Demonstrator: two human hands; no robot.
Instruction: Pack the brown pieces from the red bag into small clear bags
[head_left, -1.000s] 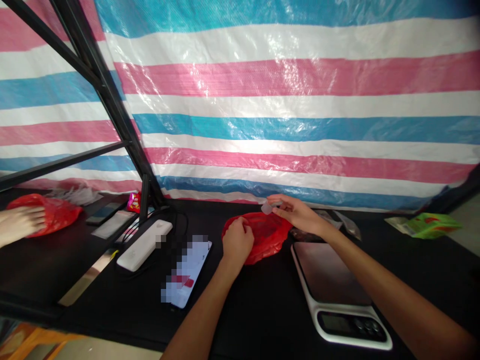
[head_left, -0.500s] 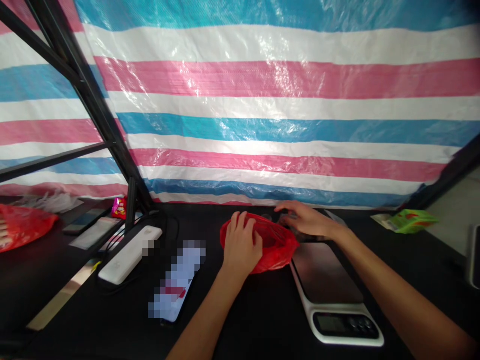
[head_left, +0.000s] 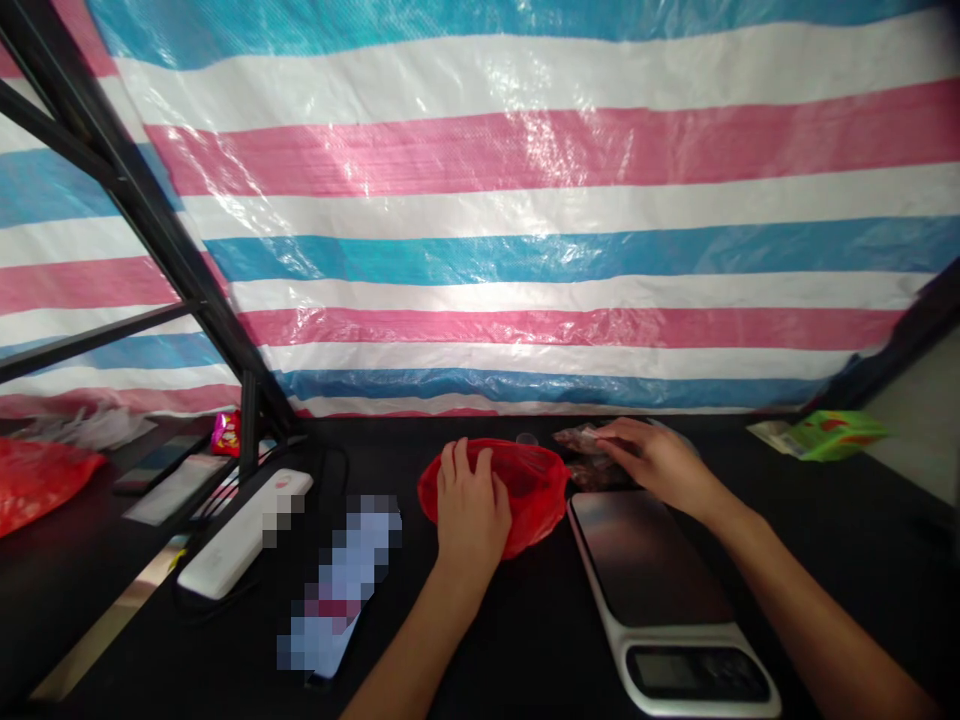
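My left hand (head_left: 472, 510) lies over the near left side of a red plastic bag (head_left: 536, 490), its fingers gripping the rim. The bag's mouth gapes upward; what is inside I cannot make out. To the right, my right hand (head_left: 652, 460) has thumb and fingers pinched on the edge of a small clear packet (head_left: 576, 440) with brown contents. Another such packet (head_left: 596, 472) lies just below it, behind the scale. A white kitchen scale (head_left: 652, 560) with a dark plate and a display stands between my right forearm and the bag, nothing on its plate.
A phone (head_left: 349, 590) and a white power strip (head_left: 244, 535) with a black cable lie left. Farther left are another red bag (head_left: 41, 480) and a pink wrapper (head_left: 226, 434). A green packet (head_left: 836, 436) sits far right. Black frame bars (head_left: 161, 240) stand before the striped sheet.
My right hand has drawn back to the right, away from the bag, and now pinches the clear packet. The bag's mouth looks wider. The view has shifted slightly.
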